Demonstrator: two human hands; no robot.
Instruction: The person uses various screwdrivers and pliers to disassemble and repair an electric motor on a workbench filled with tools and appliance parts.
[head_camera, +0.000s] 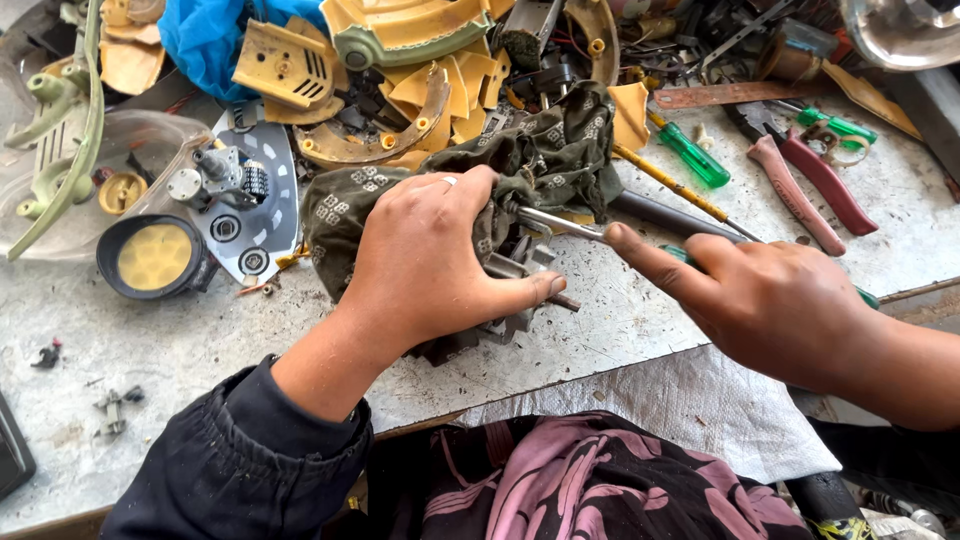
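Hands are busy over a gray metal part (500, 320) that sits on the dusty workbench (640, 330), just in front of the person. A dark green cloth (540, 160) with small pale patterns lies over the top of the part and hides most of it, so only its toothed bottom edge shows.

The left hand (425, 255) is curled down over the cloth and the part, pressing them to the bench. Its fingers are bent and closed around the bundle, and the thumb sticks out along the lower side. The right hand (775, 300) is closed around a screwdriver (565, 225) with a green handle. The pointing finger lies straight along the tool, and the shiny metal tip goes in under the cloth, right beside the left hand's fingers.

How far the work has come is hard to tell. The part looks as if it is in one piece for now, and the tool is poking into it, so I think the job is somewhere in the middle. I cannot see what the tip touches under the cloth.

Near the hands lie another green screwdriver (690, 152), red pliers (810, 180), a pile of broken yellow plastic pieces (440, 85), a round black lamp with a yellow face (152, 257) and a blue cloth (205, 35)
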